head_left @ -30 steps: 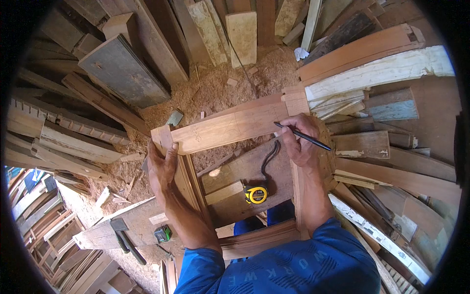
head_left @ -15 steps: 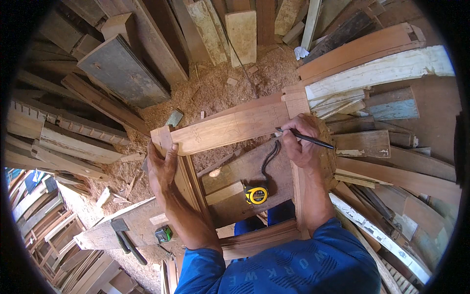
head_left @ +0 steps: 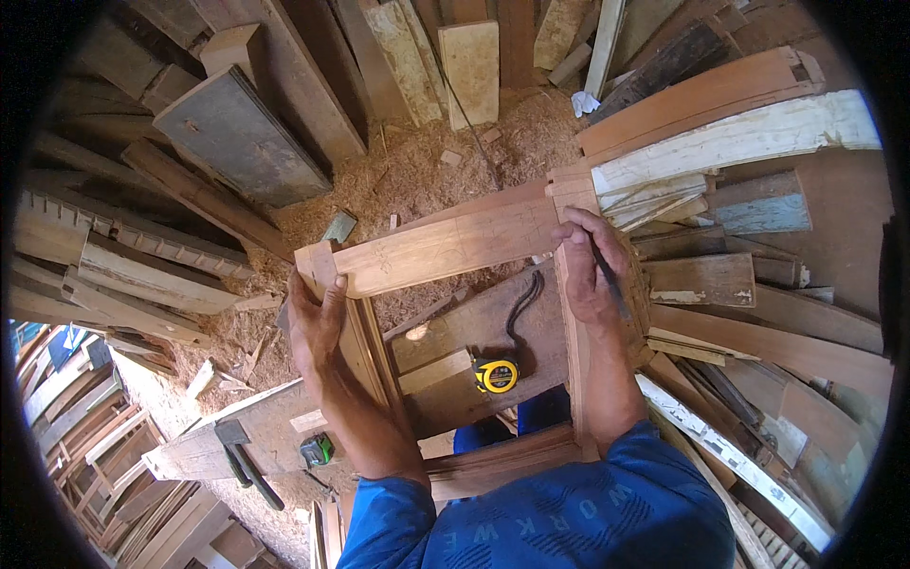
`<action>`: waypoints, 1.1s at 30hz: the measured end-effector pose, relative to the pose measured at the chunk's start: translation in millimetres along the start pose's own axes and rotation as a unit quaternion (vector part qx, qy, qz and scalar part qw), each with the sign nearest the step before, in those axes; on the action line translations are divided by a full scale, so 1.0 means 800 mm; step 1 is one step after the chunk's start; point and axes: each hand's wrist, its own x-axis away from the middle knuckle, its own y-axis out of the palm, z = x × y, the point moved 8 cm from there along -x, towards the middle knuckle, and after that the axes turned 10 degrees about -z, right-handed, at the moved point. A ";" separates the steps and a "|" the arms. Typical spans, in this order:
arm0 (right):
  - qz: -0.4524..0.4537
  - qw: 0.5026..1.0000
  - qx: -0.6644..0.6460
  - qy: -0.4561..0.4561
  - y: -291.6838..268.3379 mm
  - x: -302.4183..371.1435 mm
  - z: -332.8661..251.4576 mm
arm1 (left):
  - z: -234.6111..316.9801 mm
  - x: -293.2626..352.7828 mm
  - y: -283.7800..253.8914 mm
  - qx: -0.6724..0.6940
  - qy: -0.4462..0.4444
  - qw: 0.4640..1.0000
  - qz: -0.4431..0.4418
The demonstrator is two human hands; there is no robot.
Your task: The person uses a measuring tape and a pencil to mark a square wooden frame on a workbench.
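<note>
A wooden frame (head_left: 441, 248) lies in front of me, with pencil-like marks along its far rail. My left hand (head_left: 318, 318) grips the frame's far left corner, thumb on the near side and fingers round the outer edge. At the far right corner, my right hand (head_left: 590, 270) rests against the right side piece. A slim black pen (head_left: 607, 272) is held in it, pointing back toward my wrist. Inside the frame's opening, a yellow and black tape measure (head_left: 497, 376) with a dark cord sits on a board below.
Left of my left forearm, a green and black tape measure (head_left: 317, 449) and a dark hammer-like tool (head_left: 248, 465) lie on a plank (head_left: 194, 453). Wood shavings (head_left: 398, 175) cover the ground beyond the frame. Boards (head_left: 720, 171) are stacked on the right and a grey panel (head_left: 242, 137) leans at far left.
My right hand has lifted from the far rail and shifted slightly right onto the corner. The pen has swung round, its tip off the wood. My left hand stays put.
</note>
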 end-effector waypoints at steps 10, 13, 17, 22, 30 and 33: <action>-0.486 0.830 0.272 0.025 0.087 0.194 -0.058 | -0.009 -0.011 0.002 -0.068 0.004 0.998 -0.009; -0.429 0.850 0.304 -0.017 0.099 0.228 -0.035 | 0.012 -0.012 0.003 -0.068 -0.009 0.996 -0.054; -0.446 0.838 0.313 0.030 0.110 0.224 -0.017 | 0.006 -0.007 -0.006 -0.183 0.076 0.979 0.041; -0.414 0.896 0.162 -0.014 0.087 0.189 -0.052 | 0.097 0.085 -0.009 -0.237 0.184 0.943 0.147; -0.389 0.916 -0.087 0.049 0.089 0.169 -0.069 | 0.045 0.178 0.162 0.225 0.069 0.913 -0.333; -0.421 0.898 -0.044 0.116 0.090 0.170 -0.065 | 0.046 0.183 0.163 0.237 0.032 0.903 -0.358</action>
